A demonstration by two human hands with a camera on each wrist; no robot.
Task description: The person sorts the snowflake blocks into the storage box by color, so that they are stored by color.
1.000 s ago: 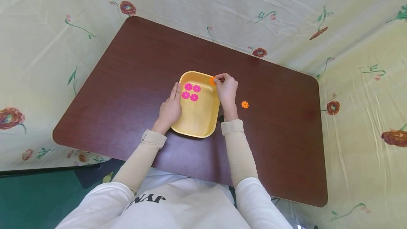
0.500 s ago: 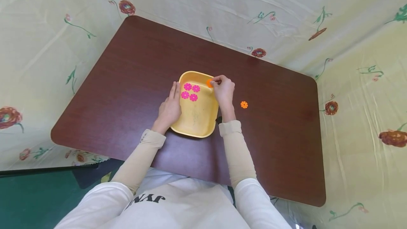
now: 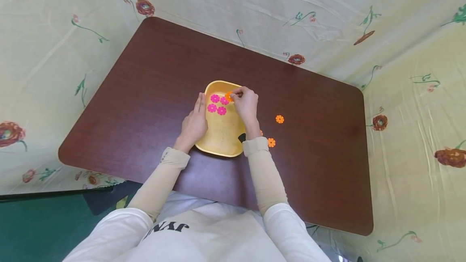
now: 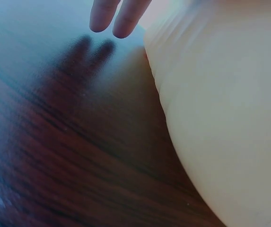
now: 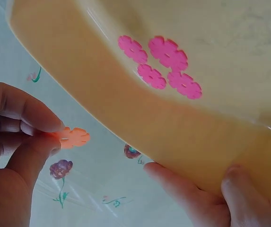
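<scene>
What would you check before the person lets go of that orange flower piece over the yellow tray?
1. Orange flower piece pinched firmly by right hand: ok.
2. Piece above the tray's inside, not outside its rim: ok in the head view.
3. Yellow tray steadied by left hand resting along its side: ok.
4. Free floor in the tray beside the four pink flower pieces: ok.
5. Piece low enough to land flat: cannot tell.
6. Remaining orange pieces on table within view for later: ok.
</scene>
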